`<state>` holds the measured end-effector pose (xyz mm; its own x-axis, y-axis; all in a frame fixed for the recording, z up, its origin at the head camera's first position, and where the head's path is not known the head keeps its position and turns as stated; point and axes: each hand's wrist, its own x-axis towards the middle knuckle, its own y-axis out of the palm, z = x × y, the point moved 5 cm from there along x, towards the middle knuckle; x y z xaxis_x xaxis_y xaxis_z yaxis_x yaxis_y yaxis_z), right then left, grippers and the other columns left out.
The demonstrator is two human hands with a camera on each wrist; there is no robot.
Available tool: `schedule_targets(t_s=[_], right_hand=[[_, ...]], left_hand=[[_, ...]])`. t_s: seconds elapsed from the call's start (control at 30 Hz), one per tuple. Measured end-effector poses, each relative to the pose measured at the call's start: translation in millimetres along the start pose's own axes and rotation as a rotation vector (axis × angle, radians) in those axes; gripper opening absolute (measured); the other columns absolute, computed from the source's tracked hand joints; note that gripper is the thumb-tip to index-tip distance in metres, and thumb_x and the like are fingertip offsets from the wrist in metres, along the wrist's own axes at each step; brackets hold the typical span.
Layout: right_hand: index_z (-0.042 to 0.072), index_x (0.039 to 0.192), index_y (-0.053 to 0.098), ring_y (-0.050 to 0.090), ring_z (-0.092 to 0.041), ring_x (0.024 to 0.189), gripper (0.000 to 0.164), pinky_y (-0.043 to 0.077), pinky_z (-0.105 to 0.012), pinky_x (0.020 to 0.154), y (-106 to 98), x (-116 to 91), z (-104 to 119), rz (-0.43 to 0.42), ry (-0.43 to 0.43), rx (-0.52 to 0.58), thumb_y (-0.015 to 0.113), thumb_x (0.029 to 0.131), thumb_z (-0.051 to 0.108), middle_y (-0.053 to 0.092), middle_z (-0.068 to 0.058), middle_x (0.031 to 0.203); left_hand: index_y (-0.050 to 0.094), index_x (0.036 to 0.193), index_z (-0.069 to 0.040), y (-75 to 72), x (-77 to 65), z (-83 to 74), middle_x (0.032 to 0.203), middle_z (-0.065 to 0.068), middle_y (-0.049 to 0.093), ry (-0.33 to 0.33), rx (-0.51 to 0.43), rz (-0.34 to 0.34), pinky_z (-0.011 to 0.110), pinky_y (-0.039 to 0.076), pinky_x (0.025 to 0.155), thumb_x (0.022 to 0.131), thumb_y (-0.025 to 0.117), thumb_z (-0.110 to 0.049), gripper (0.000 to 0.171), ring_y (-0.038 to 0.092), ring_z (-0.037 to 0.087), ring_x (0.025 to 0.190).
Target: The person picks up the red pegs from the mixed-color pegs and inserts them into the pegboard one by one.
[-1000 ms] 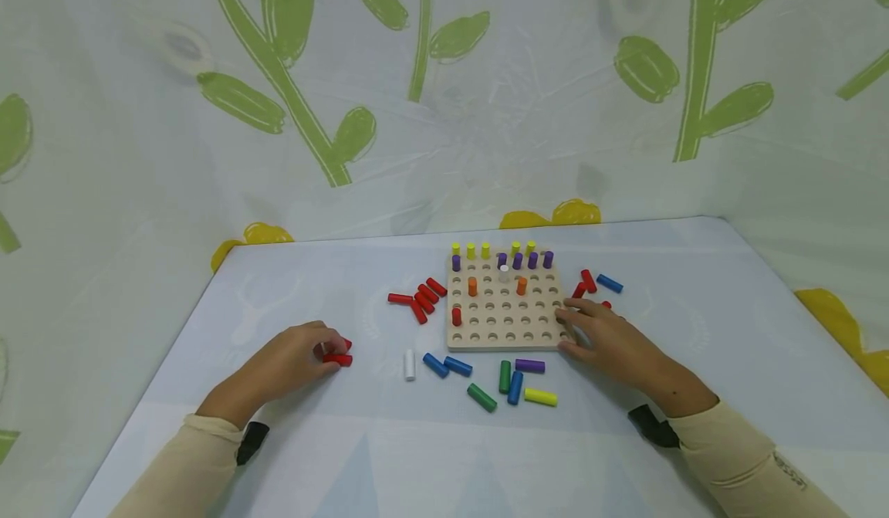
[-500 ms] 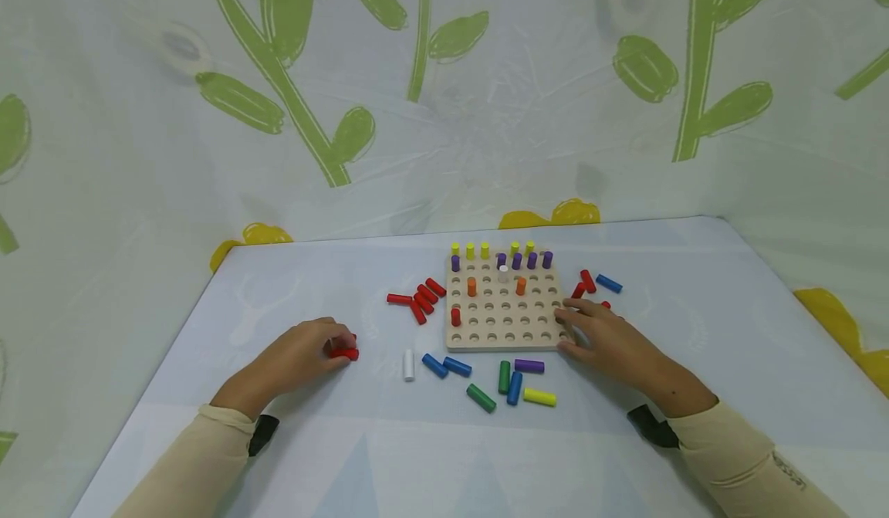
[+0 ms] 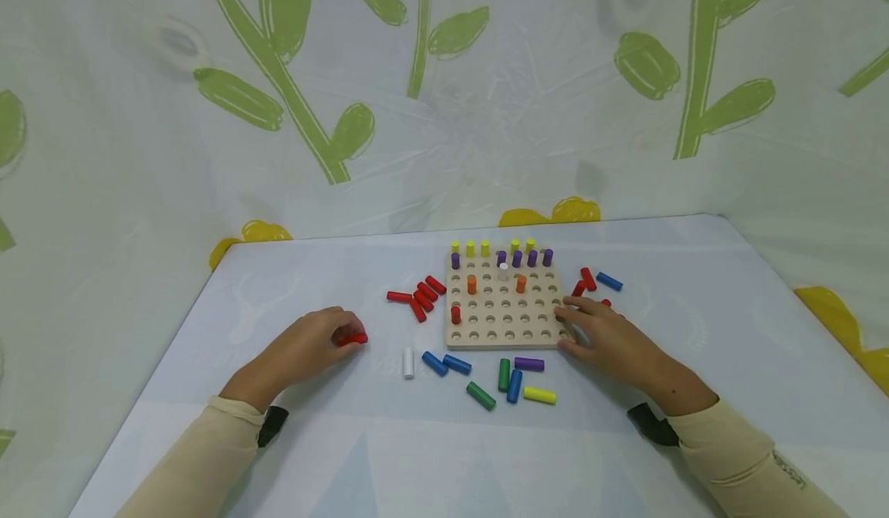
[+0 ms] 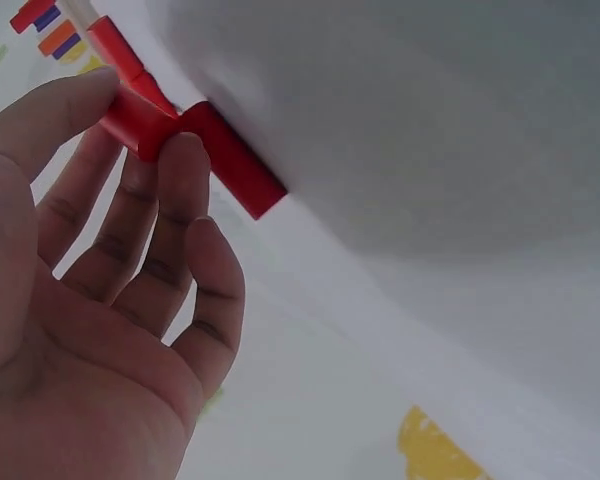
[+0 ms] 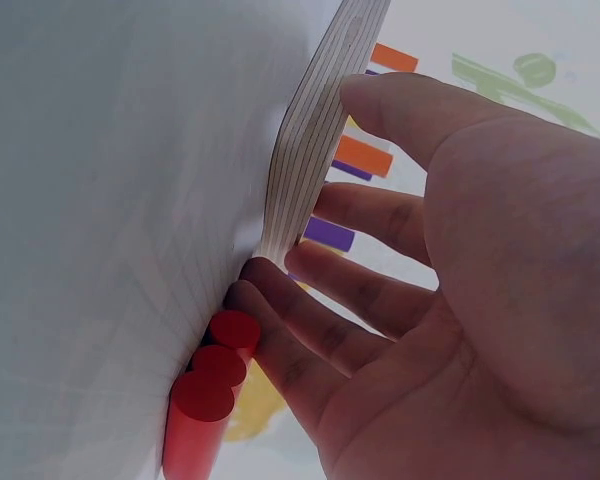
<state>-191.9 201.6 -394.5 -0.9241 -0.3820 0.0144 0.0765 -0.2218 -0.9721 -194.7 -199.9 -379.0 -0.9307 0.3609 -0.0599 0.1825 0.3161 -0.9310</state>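
Observation:
My left hand (image 3: 305, 348), left of the board, pinches a red peg (image 4: 140, 127) between thumb and fingers. A second red peg (image 4: 235, 160) sits right by those fingertips in the left wrist view. My right hand (image 3: 607, 340) rests at the right edge of a wooden pegboard (image 3: 500, 343), thumb at its near corner and fingers stretched along the side. In the board stand yellow pegs at the back, purple pegs (image 3: 532, 259) in front of them, a white peg (image 3: 503, 272), two orange pegs (image 3: 471, 284) and one red peg (image 3: 455, 315).
Several loose red pegs (image 3: 399, 296) lie left of the board. White (image 3: 408, 363), blue (image 3: 434, 362), green (image 3: 481, 396), purple (image 3: 529, 364) and yellow pegs (image 3: 539, 395) lie in front. Beyond the right hand are more red pegs (image 3: 588, 279) and a blue peg (image 3: 610, 281).
My left hand has slid a little to the right and away from me, the red peg moving with it. The right hand has stayed at the board's edge.

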Motion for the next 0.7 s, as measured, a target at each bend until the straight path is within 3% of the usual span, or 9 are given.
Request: schedule_targets(t_s=[0.17, 0.7], right_hand=[[0.008, 0.138, 0.059, 0.050, -0.043, 0.134, 0.058, 0.048, -0.058, 0.102, 0, 1, 0, 0.006, 0.007, -0.001, 0.076, 0.089, 0.032, 0.051, -0.020, 0.147], [0.008, 0.138, 0.059, 0.049, -0.044, 0.135, 0.058, 0.048, -0.058, 0.101, 0, 0, 0, 0.012, 0.011, 0.006, 0.077, 0.088, 0.032, 0.050, -0.021, 0.148]], left_hand=[[0.069, 0.104, -0.018, -2.1, 5.0, -7.4, 0.088, -0.006, 0.063, -0.021, -0.018, 0.003, 0.023, 0.053, 0.072, 0.088, 0.077, -0.017, 0.018, 0.057, 0.011, 0.081], [0.066, 0.115, -0.017, -0.4, 17.7, -32.4, 0.095, -0.004, 0.067, 0.009, -0.076, -0.032, 0.024, 0.057, 0.072, 0.089, 0.077, -0.020, 0.029, 0.061, 0.012, 0.086]])
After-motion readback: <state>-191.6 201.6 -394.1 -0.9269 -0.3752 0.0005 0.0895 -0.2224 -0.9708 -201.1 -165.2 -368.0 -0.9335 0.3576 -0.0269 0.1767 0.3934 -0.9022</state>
